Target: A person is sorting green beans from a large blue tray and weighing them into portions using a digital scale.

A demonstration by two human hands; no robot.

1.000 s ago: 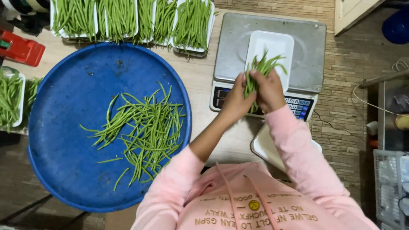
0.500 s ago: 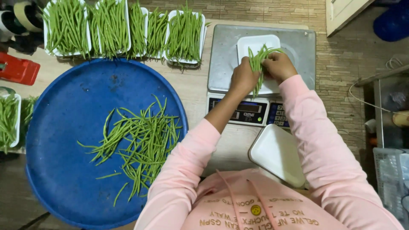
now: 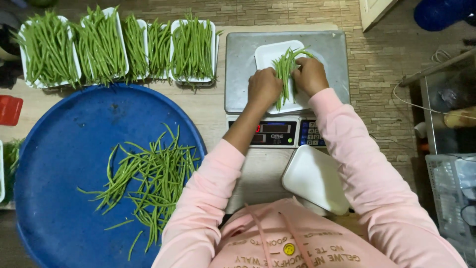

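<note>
Green beans (image 3: 286, 69) on white tray (image 3: 267, 53)

One head camera looks straight down, fairly close.

Both hands (image 3: 286, 84) press green beans (image 3: 286, 67) onto tray (image 3: 265, 52).
</note>
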